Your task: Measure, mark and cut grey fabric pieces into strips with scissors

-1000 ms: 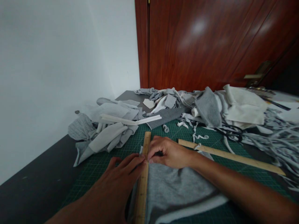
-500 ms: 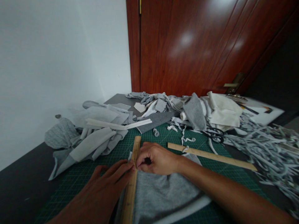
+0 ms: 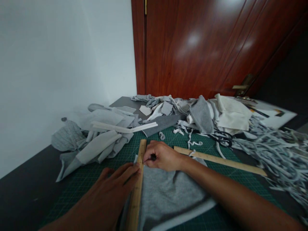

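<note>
– Fingers (image 3: pixel 126 168) of the left hand (image 3: pixel 113 191): state?

– Extended, slightly spread, tips resting on one wooden ruler (image 3: pixel 136 199).

– Right hand (image 3: pixel 165 156)?

– Fingers narrow, thumb and forefinger tips brought together at the ruler's right edge. Cannot tell whether anything sits between them.

– Grey cloth (image 3: pixel 170 192), count and position?

– One large piece, on one green cutting mat (image 3: pixel 68 199), partly under the ruler. Most lies to its right; a thin margin shows at left. Right forearm passes over it.

– Rulers, total?

– Two. Second ruler (image 3: pixel 221 159) lies slantwise on the mat, beyond the right forearm.

– Remaining counts?

– Scissors (image 3: pixel 223 140): one pair, black handles, beside the cord heap (image 3: pixel 284 160), whose strands are too tangled to count. Small fabric coil (image 3: pixel 162 136): one, beyond the first ruler. Fabric pile (image 3: pixel 108 138) at left: one, pieces overlapping, number unclear. Door (image 3: pixel 187 54): one, reddish wood, behind everything
</note>
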